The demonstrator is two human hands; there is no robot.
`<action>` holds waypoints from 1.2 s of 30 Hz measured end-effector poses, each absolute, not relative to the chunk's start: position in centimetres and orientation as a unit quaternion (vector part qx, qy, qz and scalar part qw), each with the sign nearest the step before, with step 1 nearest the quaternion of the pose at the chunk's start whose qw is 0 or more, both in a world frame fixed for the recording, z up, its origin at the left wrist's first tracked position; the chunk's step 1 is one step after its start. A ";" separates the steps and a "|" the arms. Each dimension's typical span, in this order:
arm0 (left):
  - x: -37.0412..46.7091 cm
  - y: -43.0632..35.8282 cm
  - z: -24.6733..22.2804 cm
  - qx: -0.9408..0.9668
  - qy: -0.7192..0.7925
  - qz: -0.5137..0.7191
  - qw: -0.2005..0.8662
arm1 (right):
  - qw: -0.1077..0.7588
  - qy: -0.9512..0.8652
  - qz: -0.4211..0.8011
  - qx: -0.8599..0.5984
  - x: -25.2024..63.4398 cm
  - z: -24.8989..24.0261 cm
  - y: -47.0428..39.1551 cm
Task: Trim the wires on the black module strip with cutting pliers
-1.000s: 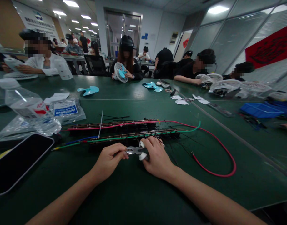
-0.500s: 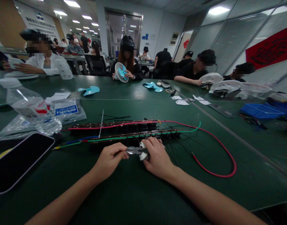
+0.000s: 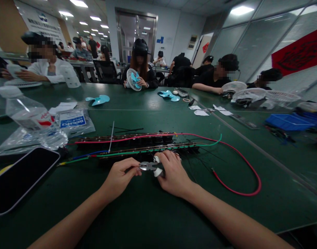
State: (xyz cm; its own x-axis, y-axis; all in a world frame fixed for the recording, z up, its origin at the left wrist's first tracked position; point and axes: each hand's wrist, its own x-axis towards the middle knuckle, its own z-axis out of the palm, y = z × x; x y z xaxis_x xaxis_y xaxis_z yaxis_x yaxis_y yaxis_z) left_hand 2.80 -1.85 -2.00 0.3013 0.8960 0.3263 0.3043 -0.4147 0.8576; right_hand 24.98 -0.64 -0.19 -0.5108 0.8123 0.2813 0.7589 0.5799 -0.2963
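In my right hand (image 3: 173, 172) is a pair of pliers (image 3: 147, 166) with white handles, its jaws pointing left. My left hand (image 3: 123, 174) is closed in a pinch right at the jaw tips; whatever lies between its fingers is too small to make out. Just beyond both hands, two long black strips lie side by side: a far strip (image 3: 153, 139) and a near strip (image 3: 189, 149). A green wire (image 3: 137, 152) runs along the near one, and a red wire (image 3: 109, 140) along the far one, curling round to the right. A white cable tie (image 3: 112, 136) sticks up from the near strip.
At left are a phone (image 3: 23, 178), a plastic bottle (image 3: 31, 117) and a plastic bag (image 3: 75, 121). Blue fan blades (image 3: 98, 100) lie farther back. A blue tray (image 3: 289, 122) stands at right. Across the table a person holds a small fan (image 3: 133, 80).
Both hands and the pliers stay almost where they were. The view has shifted very slightly.
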 end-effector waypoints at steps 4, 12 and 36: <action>2.8 -1.9 -1.7 0.727 0.418 0.409 0.359 | 0.200 -0.870 0.071 -0.445 25.0 -0.2 -0.6; 2.6 -1.6 -1.8 0.736 0.411 0.380 0.382 | 0.198 -0.879 0.077 -0.428 25.1 0.0 -0.3; 1.8 -1.1 -1.3 0.626 0.343 0.333 0.617 | 0.193 -0.892 0.064 -0.403 25.2 0.0 -0.2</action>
State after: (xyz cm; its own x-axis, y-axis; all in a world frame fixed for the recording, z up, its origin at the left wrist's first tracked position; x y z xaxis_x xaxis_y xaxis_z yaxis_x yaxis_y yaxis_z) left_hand 1.85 -1.09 -1.27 0.5439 0.8391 -0.0058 0.0186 -0.0051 0.9998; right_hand 25.16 -0.20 0.01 -0.6009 0.7440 0.2921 0.6944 0.6669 -0.2703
